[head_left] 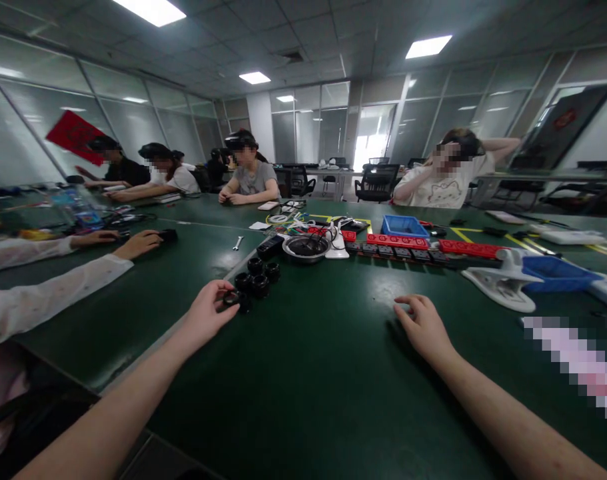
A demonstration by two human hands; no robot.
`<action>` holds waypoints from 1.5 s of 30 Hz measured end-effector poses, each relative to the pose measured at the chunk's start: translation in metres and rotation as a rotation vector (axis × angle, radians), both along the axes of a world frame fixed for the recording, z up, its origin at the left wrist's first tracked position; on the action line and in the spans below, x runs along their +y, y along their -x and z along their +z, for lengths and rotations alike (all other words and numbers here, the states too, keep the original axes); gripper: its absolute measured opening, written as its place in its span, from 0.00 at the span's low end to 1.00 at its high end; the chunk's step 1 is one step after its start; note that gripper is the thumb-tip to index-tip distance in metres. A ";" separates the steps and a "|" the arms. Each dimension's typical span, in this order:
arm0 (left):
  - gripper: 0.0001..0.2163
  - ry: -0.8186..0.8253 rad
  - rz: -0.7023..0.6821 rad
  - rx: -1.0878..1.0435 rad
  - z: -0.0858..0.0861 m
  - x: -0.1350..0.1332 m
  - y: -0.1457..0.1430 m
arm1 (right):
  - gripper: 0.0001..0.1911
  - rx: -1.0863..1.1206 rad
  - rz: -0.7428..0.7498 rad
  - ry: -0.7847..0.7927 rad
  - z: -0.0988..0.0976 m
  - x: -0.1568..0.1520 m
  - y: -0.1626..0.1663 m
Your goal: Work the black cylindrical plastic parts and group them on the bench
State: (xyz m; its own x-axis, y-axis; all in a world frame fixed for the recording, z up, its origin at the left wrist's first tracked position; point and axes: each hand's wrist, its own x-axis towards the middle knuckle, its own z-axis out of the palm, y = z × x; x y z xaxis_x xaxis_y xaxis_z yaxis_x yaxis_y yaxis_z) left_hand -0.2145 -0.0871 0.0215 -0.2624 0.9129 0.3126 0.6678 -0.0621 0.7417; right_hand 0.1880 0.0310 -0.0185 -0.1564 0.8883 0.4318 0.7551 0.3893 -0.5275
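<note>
My left hand (208,313) pinches a black ring-shaped part (232,299) at the near end of a cluster of black round parts (257,277) on the dark green table (308,373). Thumb and fingers close around the ring. My right hand (420,327) rests on the table to the right, fingers loosely curled and apart, with nothing in it. A metal bowl (306,247) with dark pieces inside stands behind the cluster.
A blue bin (404,227), red strips (398,241) and a row of black blocks (398,253) lie beyond the bowl. A white clamp (503,283) and a blue tray (558,273) sit at right. A small wrench (237,243) lies left. Other people sit around the table; a neighbour's sleeved arms (58,280) reach in from the left.
</note>
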 end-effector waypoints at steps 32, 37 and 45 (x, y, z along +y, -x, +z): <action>0.17 0.133 0.015 0.709 0.003 0.011 -0.007 | 0.10 -0.126 0.104 0.072 0.003 -0.002 0.002; 0.17 0.132 0.020 0.695 0.001 0.008 -0.008 | 0.10 -0.131 0.099 0.094 0.005 -0.003 0.002; 0.17 0.062 0.075 0.708 -0.003 0.007 -0.004 | 0.11 -0.107 0.095 0.025 0.002 -0.002 0.001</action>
